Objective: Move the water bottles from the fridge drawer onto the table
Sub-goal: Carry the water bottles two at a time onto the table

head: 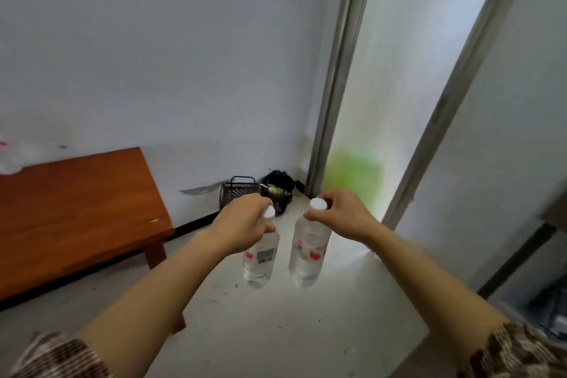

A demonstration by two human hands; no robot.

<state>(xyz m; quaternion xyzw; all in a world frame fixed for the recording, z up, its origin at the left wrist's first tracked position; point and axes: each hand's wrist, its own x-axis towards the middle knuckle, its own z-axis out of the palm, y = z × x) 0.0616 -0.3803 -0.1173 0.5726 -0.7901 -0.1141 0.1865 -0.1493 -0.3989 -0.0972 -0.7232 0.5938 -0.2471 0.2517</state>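
Low reddish-brown wooden table (70,212) sits well left of both hands, nothing of the task on it. Two clear plastic water bottles w/ white caps and red-white labels hang over the pale floor (276,331), side by side, not touching. Left hand (242,222) pinched around the neck of the left bottle (259,258), cap poking out past the fingers. Right hand (340,215) closed on the neck of the right bottle (308,255), just under its cap. Small black wire basket (237,190) on floor beyond left hand, by the wall. Frame blurry, label txt unreadable.
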